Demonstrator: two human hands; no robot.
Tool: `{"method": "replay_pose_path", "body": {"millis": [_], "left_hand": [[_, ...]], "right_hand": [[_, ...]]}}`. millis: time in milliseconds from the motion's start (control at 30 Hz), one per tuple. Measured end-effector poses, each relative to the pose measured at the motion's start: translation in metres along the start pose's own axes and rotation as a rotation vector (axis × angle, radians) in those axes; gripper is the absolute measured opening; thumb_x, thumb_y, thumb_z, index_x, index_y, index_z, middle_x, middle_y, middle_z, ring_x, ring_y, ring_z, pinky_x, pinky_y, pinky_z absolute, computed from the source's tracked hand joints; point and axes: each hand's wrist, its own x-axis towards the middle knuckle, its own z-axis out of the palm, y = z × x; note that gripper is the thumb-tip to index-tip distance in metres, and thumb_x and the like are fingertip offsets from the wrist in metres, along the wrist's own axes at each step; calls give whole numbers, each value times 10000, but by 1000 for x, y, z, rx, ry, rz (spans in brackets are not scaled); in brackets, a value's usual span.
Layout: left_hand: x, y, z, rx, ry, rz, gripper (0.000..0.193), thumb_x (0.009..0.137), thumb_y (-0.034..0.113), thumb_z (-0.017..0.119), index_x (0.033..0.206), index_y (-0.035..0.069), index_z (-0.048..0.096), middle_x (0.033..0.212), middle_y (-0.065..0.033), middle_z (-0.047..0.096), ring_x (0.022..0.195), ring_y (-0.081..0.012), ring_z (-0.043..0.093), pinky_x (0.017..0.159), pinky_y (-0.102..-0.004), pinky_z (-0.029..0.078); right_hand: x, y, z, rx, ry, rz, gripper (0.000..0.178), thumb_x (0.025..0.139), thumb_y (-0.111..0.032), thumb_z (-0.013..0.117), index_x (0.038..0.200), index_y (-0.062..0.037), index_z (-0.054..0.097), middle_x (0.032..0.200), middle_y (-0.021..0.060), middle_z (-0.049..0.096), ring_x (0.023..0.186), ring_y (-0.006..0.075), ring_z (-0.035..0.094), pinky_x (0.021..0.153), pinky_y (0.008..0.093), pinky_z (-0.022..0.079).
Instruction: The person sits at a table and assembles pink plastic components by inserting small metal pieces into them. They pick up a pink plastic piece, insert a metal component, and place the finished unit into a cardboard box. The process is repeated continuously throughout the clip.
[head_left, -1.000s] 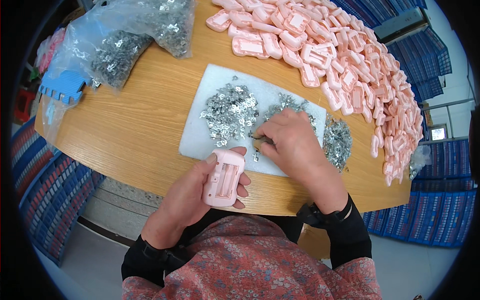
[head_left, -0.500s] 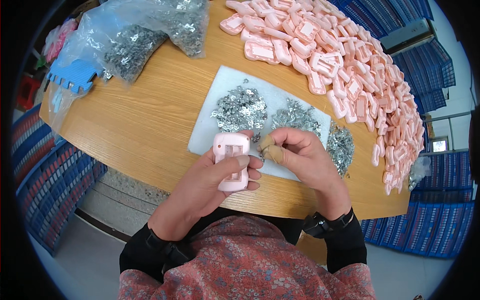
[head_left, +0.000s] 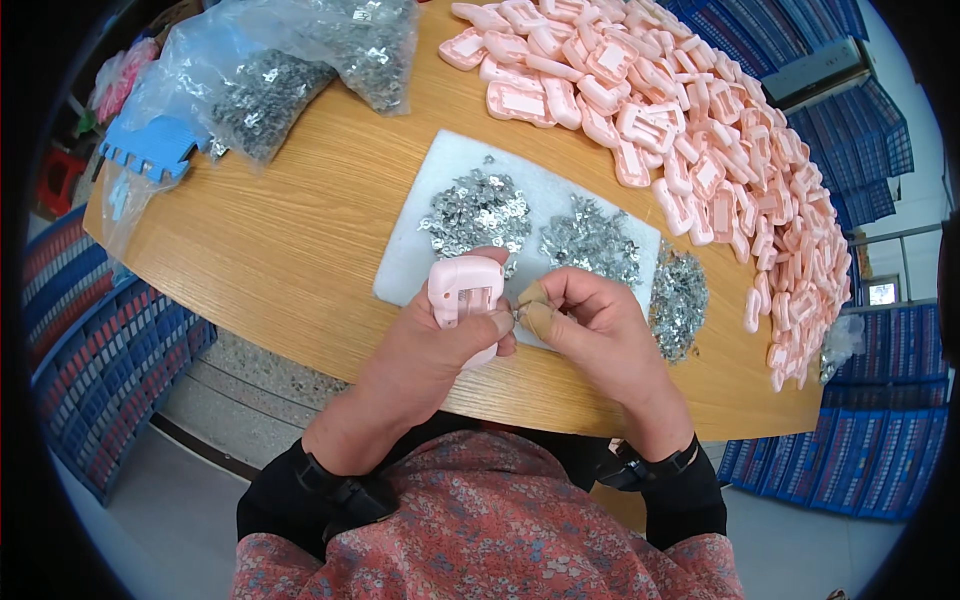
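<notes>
My left hand (head_left: 420,345) is wrapped round a pale pink plastic casing (head_left: 462,274), its thumb lying across the recessed battery-type opening. Tan coverings wrap the thumb and forefinger of my right hand (head_left: 598,325), which are pinched together beside the casing's right edge. Whatever sits between those fingertips is too small to make out. Just beyond both hands lies a white foam sheet (head_left: 405,262). On it are a pile of flat silvery metal contact pieces (head_left: 475,215) and a second pile of small metal parts (head_left: 590,242).
A large heap of pink casings (head_left: 700,150) covers the table's far right. More metal parts (head_left: 680,300) lie beside the sheet. Clear bags of metal parts (head_left: 270,95) and a blue foam mat piece (head_left: 150,148) sit far left. Blue racks (head_left: 130,370) stand around the wooden table (head_left: 290,240).
My right fingertips have come closer to the casing and now meet its right edge. The casing has shifted slightly and turned in my left hand.
</notes>
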Motion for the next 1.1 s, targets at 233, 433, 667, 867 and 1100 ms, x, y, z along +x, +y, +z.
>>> {"method": "replay_pose_path", "body": {"millis": [233, 433, 667, 867, 1100], "left_hand": [[1, -6, -2, 107, 28, 108, 506, 915, 38, 635, 1389, 44, 459, 956, -32, 602, 835, -129, 603, 761, -278, 500], [-1, 1, 0, 20, -43, -14, 405, 1029, 239, 469, 1392, 58, 455, 958, -75, 632, 815, -172, 644, 759, -345, 553], [-2, 3, -4, -166, -120, -239, 510, 1076, 420, 222, 1337, 64, 480, 965, -124, 649, 836, -237, 674, 789, -433, 594], [-2, 1, -4, -104, -111, -289, 486, 1082, 425, 244, 1290, 58, 487, 966, -116, 638, 861, -221, 662, 775, -431, 595], [0, -2, -3, 1, -76, -290, 514, 1081, 445, 235, 1278, 47, 492, 991, -126, 639, 867, -221, 660, 760, -427, 600]], "right_hand": [[-5, -1, 9, -50, 66, 51, 107, 933, -108, 643, 995, -22, 654, 804, -57, 601, 707, 12, 466, 636, 200, 407], [-6, -9, 3, -158, 68, -53, 71, 919, -88, 627, 950, -24, 633, 799, -38, 579, 728, 46, 496, 654, 223, 419], [2, -23, -5, -675, 18, -318, 102, 805, -55, 642, 905, -40, 627, 813, 65, 591, 744, 205, 574, 739, 311, 446], [4, -22, -1, -941, 27, -494, 144, 765, -103, 691, 885, -76, 615, 784, 74, 584, 810, 272, 602, 756, 396, 404], [-2, -29, 15, -1237, 51, -566, 191, 739, -158, 689, 911, -89, 639, 786, 33, 558, 828, 223, 583, 778, 379, 394]]}}
